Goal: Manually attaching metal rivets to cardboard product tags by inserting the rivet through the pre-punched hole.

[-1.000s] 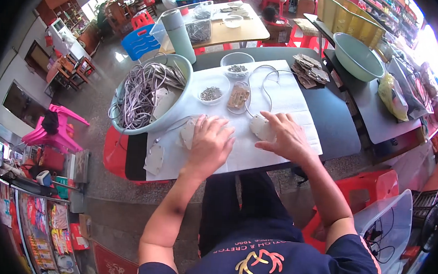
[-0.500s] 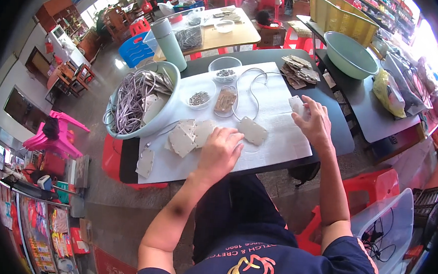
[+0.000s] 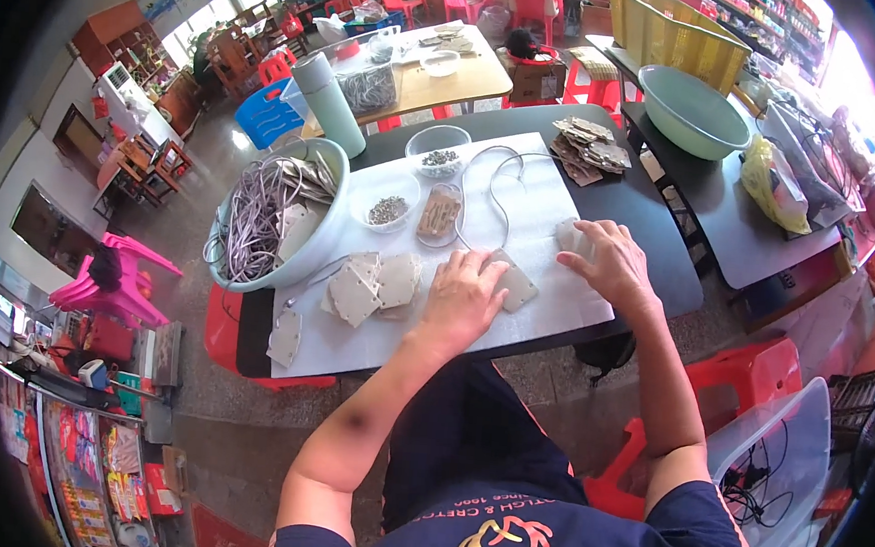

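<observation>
Nearest to the body, a loose plate (image 3: 285, 337) lay at the left corner of the tabletop (image 3: 671, 250), on the white sheet (image 3: 571, 310); if the sheet were pulled, this plate could, I think, drop off. A little farther, the left grip (image 3: 464, 293) rested with bent, spread fingers over one side of the middle plate (image 3: 519, 284); I could not tell whether it pinched this plate or only touched it. To its left was the pile (image 3: 356, 291), stacked unevenly, so a bump from the wrist might make its upper layers slide. The right grip (image 3: 611, 264) had a small plate (image 3: 568, 235) between thumb and fingers, over the right part of the sheet; with a weak hold it could slip. Beyond the middle plate, a cord (image 3: 462, 183) made a loop, and a finger could catch it and drag the brown piece (image 3: 439, 213) beside it. The near bowl (image 3: 384, 229) and the far bowl (image 3: 440, 132) held metal bits (image 3: 389, 210) and had no lids, so a knock would probably spill them. The basin (image 3: 314, 248) stood at the left edge, heaped with tangled cords; pulling one might bring out others. The farther stack (image 3: 590, 153) was not aligned and could topple if brushed.
</observation>
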